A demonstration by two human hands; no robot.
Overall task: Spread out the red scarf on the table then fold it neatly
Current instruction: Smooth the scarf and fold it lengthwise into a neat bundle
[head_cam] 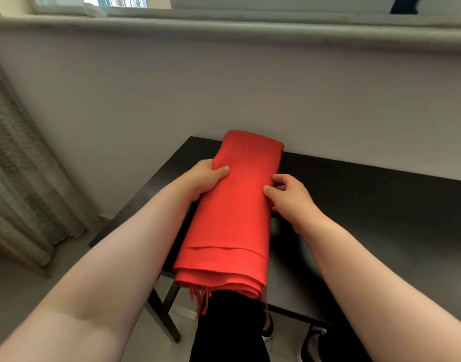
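The red scarf (234, 210) lies folded into a long thick bundle across the black table (367, 205), from the wall to past the near edge. Its layered end and red fringe hang over that near edge. My left hand (204, 178) grips the bundle's left side, thumb on top and fingers hidden underneath. My right hand (289, 197) holds the right side with curled fingers, thumb pressed on the top layer.
The table's far edge stands against a grey wall (224, 87) under a window sill (224, 24). A pale curtain (23, 178) hangs at the left. Below the near edge are my dark trouser legs and shoes (312, 340) on the tiled floor.
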